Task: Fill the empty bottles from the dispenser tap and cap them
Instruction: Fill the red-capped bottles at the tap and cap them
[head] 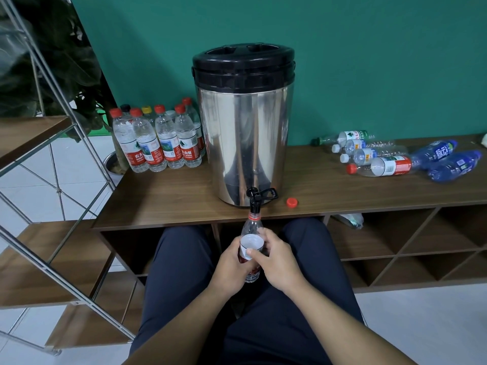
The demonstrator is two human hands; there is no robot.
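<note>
Both hands' fingers wrapped round bottle [251,242] under tap [255,200], left hand [229,267], right hand [278,262], bottle's base hidden.

Both forearms extend forward and converge. Left hand [232,264] forms a grip with curled fingers; right hand [276,262] wraps the opposite side of the grip, thumb [259,252] laid across its front.

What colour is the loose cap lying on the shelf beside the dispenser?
Red; the loose cap shows clearly in the head view.
</note>
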